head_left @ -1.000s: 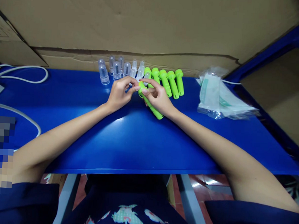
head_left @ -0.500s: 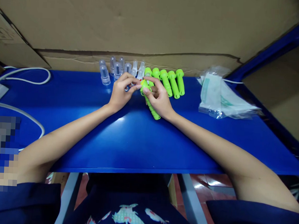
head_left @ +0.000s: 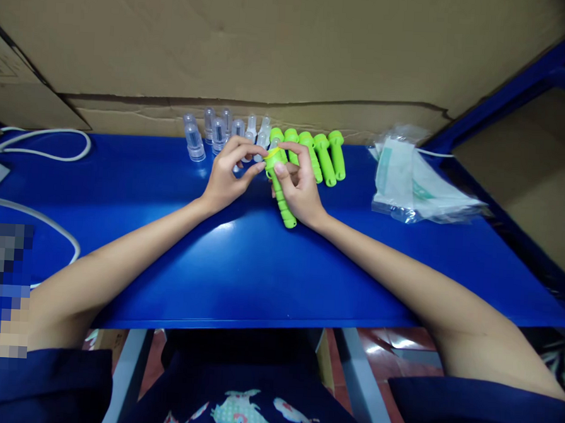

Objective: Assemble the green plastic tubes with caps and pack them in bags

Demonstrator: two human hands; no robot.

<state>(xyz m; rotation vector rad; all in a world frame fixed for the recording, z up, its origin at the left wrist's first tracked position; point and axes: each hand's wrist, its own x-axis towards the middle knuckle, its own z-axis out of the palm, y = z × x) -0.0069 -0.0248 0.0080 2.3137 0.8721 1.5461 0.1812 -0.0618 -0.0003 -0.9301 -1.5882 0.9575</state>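
A lime-green flashlight (head_left: 283, 202) with ridges along its handle is held tilted over the blue table, its wide head up and its tail toward me. My right hand (head_left: 301, 188) is closed around it just below the head. At the yellow rim (head_left: 272, 153), the thumb and forefinger of my left hand (head_left: 227, 176) pinch the edge. A clear, domed piece shows just above the rim; whether it is seated there I cannot tell. Behind my hands lie several similar green flashlights (head_left: 325, 160). Clear plastic caps (head_left: 194, 140) stand and lean behind my left hand.
Smaller whitish clear pieces (head_left: 251, 126) stand between the caps and the flashlights. On the right lies a clear plastic bag (head_left: 398, 179) with white and green contents. A white cable (head_left: 50, 215) loops at the left. Cardboard (head_left: 253, 46) rises behind the blue table (head_left: 241, 272).
The yellow rim of the flashlight now shows more fully between my fingers. Both hands keep their hold and the flashlight's tail has shifted slightly left in view, as the whole view has.
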